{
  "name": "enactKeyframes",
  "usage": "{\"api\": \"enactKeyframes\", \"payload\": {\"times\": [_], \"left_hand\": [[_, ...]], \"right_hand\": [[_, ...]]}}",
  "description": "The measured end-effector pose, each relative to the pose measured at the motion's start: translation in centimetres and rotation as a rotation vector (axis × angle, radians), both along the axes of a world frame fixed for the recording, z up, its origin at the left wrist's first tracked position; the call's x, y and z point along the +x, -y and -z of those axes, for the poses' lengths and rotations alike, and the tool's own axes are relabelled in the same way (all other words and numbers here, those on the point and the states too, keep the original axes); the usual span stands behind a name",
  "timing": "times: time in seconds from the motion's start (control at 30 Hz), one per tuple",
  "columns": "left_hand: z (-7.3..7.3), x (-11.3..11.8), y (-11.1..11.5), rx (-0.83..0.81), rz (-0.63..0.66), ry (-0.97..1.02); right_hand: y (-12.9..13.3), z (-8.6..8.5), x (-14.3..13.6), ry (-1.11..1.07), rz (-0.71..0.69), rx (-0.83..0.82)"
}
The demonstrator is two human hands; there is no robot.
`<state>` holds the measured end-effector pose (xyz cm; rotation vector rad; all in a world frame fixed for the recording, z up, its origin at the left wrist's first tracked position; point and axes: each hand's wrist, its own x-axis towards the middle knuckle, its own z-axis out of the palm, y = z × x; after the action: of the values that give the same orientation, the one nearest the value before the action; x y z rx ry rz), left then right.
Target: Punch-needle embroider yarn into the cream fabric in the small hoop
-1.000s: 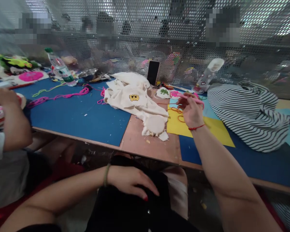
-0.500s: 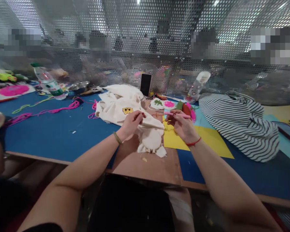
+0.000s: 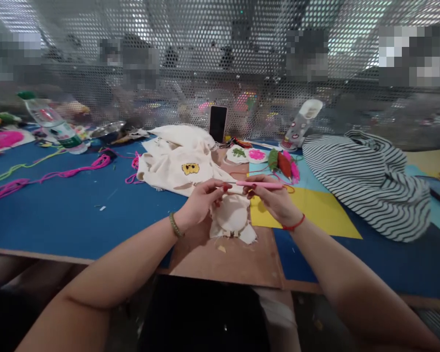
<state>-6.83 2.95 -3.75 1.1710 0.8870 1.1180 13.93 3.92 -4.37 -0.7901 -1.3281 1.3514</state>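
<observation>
A pink-handled punch needle (image 3: 262, 185) lies level in my right hand (image 3: 275, 200), its thin metal shaft pointing left. My left hand (image 3: 207, 198) is pinched closed at the tip of that shaft; whether its fingers grip the shaft or a fine thread is too small to make out. Just below both hands, a round hoop with off-white cloth (image 3: 231, 215) stretched over it rests on a brown board (image 3: 220, 264). Behind my left hand is a heap of off-white fabric (image 3: 165, 168) bearing a yellow embroidered patch (image 3: 190, 168).
Right of the board are a yellow sheet (image 3: 308, 212), yarn bundles (image 3: 284, 166) and a striped cloth (image 3: 370, 190). A phone (image 3: 218, 123) stands upright at the back near a grey patterned bottle (image 3: 301, 124). Pink yarn (image 3: 73, 172) and a plastic bottle (image 3: 60, 128) are at left.
My hands have come together over the hoop, the right moving left with the punch needle. Its shaft now meets my left fingers. The view has shifted slightly.
</observation>
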Motion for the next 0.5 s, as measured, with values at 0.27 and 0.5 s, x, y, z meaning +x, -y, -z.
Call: {"api": "enactKeyframes", "payload": {"times": [0.27,0.5], "left_hand": [[-0.6,0.0,0.1,-0.062,0.108,0.039],[-2.5,-3.4,-0.5,0.318,0.000,-0.867]], "right_hand": [[0.2,-0.3,-0.7,-0.013,-0.019,0.070],[-0.7,-0.2,0.2,0.000,0.336,0.231]]}}
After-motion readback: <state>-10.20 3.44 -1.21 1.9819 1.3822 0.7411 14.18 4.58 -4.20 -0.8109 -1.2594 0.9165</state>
